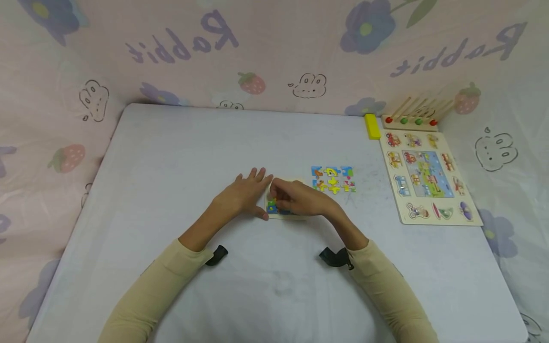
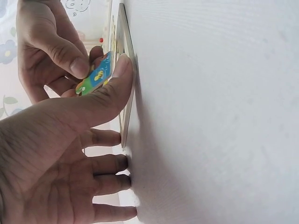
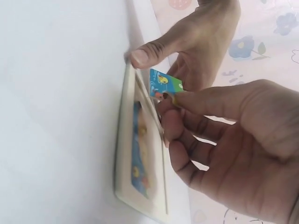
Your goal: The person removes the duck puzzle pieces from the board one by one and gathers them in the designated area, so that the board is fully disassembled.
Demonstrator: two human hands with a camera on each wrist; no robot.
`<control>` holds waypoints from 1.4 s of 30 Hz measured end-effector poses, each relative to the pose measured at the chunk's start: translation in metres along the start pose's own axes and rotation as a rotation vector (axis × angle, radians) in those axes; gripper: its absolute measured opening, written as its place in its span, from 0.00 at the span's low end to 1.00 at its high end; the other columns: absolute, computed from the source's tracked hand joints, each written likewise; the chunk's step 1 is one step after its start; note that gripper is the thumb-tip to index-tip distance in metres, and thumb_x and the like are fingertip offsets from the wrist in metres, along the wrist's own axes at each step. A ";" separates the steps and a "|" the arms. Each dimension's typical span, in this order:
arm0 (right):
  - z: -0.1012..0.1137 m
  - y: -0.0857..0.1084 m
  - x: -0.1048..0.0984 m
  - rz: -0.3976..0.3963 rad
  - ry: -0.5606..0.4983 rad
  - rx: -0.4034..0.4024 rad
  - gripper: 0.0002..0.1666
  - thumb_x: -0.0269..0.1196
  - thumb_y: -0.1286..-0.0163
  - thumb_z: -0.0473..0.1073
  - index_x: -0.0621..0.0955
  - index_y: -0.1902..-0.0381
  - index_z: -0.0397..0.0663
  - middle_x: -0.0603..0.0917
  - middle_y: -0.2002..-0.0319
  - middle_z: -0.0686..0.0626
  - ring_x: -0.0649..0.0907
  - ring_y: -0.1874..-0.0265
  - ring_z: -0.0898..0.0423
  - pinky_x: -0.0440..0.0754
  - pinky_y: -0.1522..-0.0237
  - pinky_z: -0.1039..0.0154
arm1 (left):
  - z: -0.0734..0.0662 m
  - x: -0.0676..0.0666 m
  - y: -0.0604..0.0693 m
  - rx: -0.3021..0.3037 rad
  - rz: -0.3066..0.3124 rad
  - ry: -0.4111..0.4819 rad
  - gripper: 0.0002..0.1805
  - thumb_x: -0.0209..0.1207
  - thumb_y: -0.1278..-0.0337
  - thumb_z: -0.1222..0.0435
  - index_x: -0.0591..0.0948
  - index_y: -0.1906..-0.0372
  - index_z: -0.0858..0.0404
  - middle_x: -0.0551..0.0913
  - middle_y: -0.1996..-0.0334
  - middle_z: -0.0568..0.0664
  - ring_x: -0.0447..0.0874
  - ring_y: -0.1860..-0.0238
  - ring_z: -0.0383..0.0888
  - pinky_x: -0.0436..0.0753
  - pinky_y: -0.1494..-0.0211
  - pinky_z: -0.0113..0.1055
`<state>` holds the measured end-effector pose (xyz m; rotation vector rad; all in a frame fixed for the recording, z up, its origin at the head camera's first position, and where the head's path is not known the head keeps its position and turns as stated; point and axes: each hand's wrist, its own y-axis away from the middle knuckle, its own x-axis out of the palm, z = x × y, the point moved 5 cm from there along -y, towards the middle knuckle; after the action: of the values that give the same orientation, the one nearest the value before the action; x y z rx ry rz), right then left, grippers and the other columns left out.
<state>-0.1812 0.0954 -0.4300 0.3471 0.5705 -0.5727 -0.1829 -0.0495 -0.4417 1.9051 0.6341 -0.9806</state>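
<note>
My right hand (image 1: 302, 197) pinches a blue and green jigsaw piece (image 3: 166, 83) between thumb and finger. In both wrist views the piece stands tilted over a small wooden puzzle board (image 3: 124, 158). Its recess shows a printed picture, partly hidden by my hands in the head view. My left hand (image 1: 240, 196) lies at the board's left side with fingers spread and fairly straight. Its thumb (image 2: 122, 67) touches the board's edge, and other fingertips rest on the table. To the right of the board lie several loose jigsaw pieces (image 1: 332, 181), set out in rows.
A larger wooden picture puzzle (image 1: 396, 190) lies at the right of the white table (image 1: 180, 152). Behind it stands a wooden rack with upright pegs (image 1: 409, 126) and red and green beads. Beside that is a yellow block (image 1: 372, 126). Printed curtains (image 1: 274, 52) surround the table.
</note>
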 end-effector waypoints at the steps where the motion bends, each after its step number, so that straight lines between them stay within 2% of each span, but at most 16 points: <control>1: 0.000 0.001 -0.001 -0.003 -0.003 0.004 0.08 0.61 0.26 0.30 0.74 0.54 0.41 0.83 0.68 0.45 0.78 0.70 0.59 0.77 0.64 0.68 | 0.000 0.000 0.000 -0.001 0.001 0.005 0.64 0.74 0.46 0.43 0.48 0.14 0.58 0.42 0.14 0.59 0.40 0.13 0.59 0.52 0.14 0.62; 5: 0.001 0.006 -0.009 -0.035 0.005 0.033 0.08 0.62 0.25 0.32 0.75 0.52 0.43 0.84 0.67 0.45 0.79 0.68 0.58 0.79 0.61 0.66 | 0.000 0.000 0.000 -0.003 0.001 0.006 0.64 0.74 0.46 0.43 0.49 0.14 0.59 0.43 0.14 0.60 0.40 0.13 0.59 0.52 0.14 0.62; 12: -0.001 0.024 -0.032 -0.144 0.053 0.062 0.07 0.61 0.24 0.33 0.77 0.51 0.46 0.87 0.65 0.47 0.83 0.65 0.54 0.81 0.60 0.63 | -0.001 0.000 -0.002 -0.007 -0.007 -0.014 0.63 0.74 0.45 0.44 0.49 0.14 0.59 0.43 0.14 0.59 0.40 0.13 0.60 0.52 0.14 0.62; 19: -0.013 0.048 -0.058 -0.260 0.036 0.146 0.08 0.61 0.23 0.33 0.80 0.49 0.45 0.89 0.63 0.44 0.86 0.63 0.41 0.82 0.61 0.63 | -0.002 0.001 -0.003 -0.017 -0.007 0.004 0.63 0.76 0.47 0.46 0.50 0.14 0.59 0.43 0.14 0.58 0.40 0.13 0.59 0.51 0.13 0.61; 25: -0.024 0.068 -0.076 -0.332 0.046 0.230 0.08 0.62 0.24 0.33 0.81 0.50 0.45 0.89 0.65 0.40 0.85 0.66 0.40 0.78 0.66 0.65 | -0.003 0.001 -0.003 -0.019 -0.002 -0.007 0.63 0.75 0.46 0.46 0.49 0.14 0.59 0.43 0.14 0.58 0.39 0.13 0.58 0.52 0.13 0.61; 32: -0.037 0.081 -0.075 -0.333 0.073 0.342 0.09 0.63 0.27 0.32 0.84 0.51 0.43 0.89 0.67 0.41 0.84 0.68 0.45 0.76 0.68 0.65 | -0.003 0.000 -0.002 -0.021 0.002 -0.002 0.63 0.76 0.46 0.46 0.50 0.14 0.59 0.43 0.14 0.59 0.40 0.13 0.59 0.52 0.13 0.61; 42: -0.057 0.079 -0.057 -0.272 0.046 0.390 0.10 0.64 0.29 0.28 0.82 0.52 0.39 0.89 0.65 0.40 0.85 0.67 0.52 0.78 0.64 0.62 | -0.004 0.000 -0.001 -0.021 0.002 -0.002 0.63 0.76 0.46 0.46 0.50 0.14 0.59 0.43 0.14 0.59 0.40 0.13 0.59 0.52 0.13 0.61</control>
<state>-0.1968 0.2072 -0.4292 0.6577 0.5528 -0.9448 -0.1824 -0.0453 -0.4412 1.8865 0.6388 -0.9705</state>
